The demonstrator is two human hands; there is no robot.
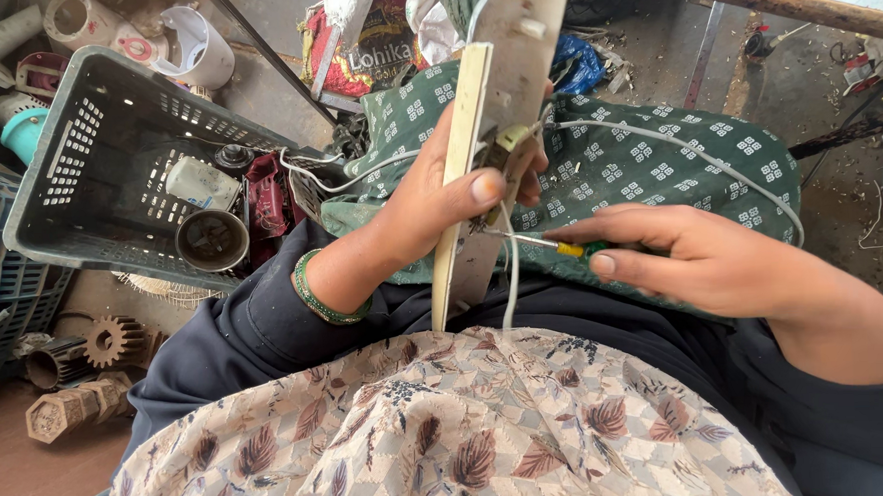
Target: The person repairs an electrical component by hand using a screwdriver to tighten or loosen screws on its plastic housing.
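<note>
My left hand [430, 204] grips a long pale metal panel [500, 99] held upright over my lap, thumb across its edge. A small fitting with white wires [653, 138] sits on the panel by my fingers. My right hand [696, 259] holds a screwdriver with a green and yellow handle [578, 248], its thin shaft pointing left to the panel just below my left thumb. A green bangle [316, 296] is on my left wrist. A green patterned cloth [654, 172] lies across my knees under the work.
A grey plastic crate [96, 162] lies tipped at left with a cup-shaped part and small items inside. Metal gears and hexagonal parts [84, 378] lie on the floor at lower left. White pipe fittings [190, 42] and a red bag are behind.
</note>
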